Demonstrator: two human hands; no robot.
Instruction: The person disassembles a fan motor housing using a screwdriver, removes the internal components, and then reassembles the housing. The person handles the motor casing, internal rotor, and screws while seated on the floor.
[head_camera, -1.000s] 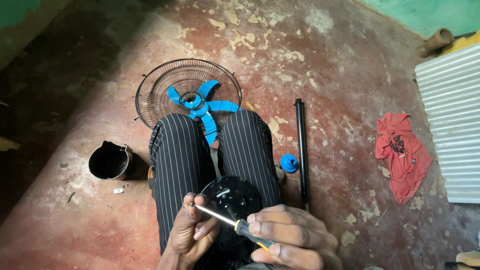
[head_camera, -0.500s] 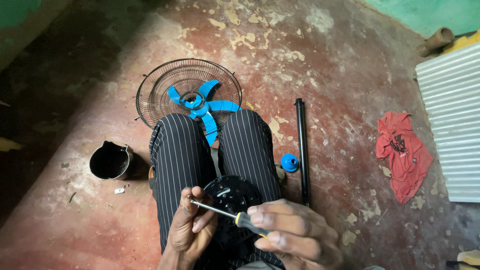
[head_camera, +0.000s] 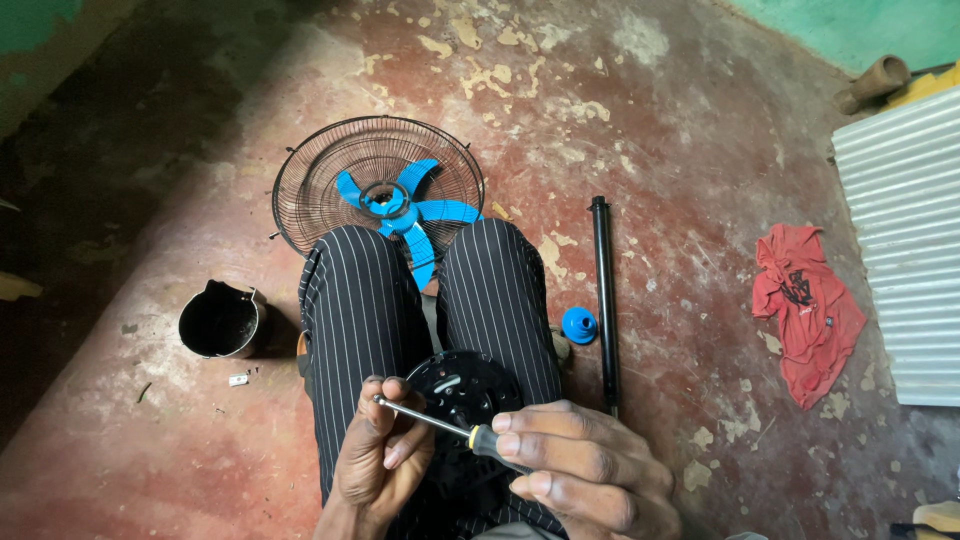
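The right hand (head_camera: 585, 470), closed around the screwdriver (head_camera: 440, 425), has swung its shaft lower and flatter than a second ago. The left hand (head_camera: 380, 455) pinches the tip (fingers curled shut) over the black motor housing (head_camera: 462, 385) on the lap, so the tool looks newly lined up.

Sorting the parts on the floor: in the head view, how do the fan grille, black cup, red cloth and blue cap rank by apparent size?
1. Fan grille, clearly largest.
2. Red cloth.
3. Black cup, fairly near the cloth in spread, so that order is less sure.
4. Blue cap, smallest.
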